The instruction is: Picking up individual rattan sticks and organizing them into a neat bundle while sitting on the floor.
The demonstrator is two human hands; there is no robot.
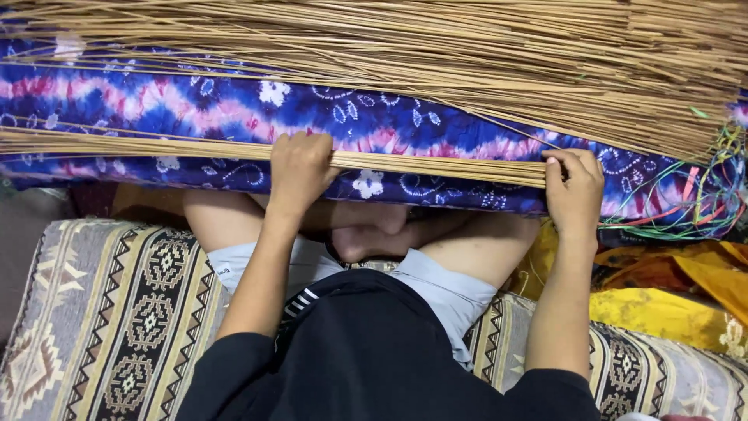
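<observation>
A thin bundle of long tan straw sticks (140,145) lies across a blue, pink and white tie-dye cloth (389,117). My left hand (298,169) grips the bundle near its middle. My right hand (574,191) closes around the bundle's right end. A far larger heap of the same sticks (436,54) fans across the top of the cloth. My crossed bare legs (374,230) show just below the cloth's near edge.
I sit on a patterned grey, cream and black woven cushion (117,312). Yellow and orange fabric (670,304) lies at the right. A tangle of coloured strings (701,203) rests by the cloth's right end.
</observation>
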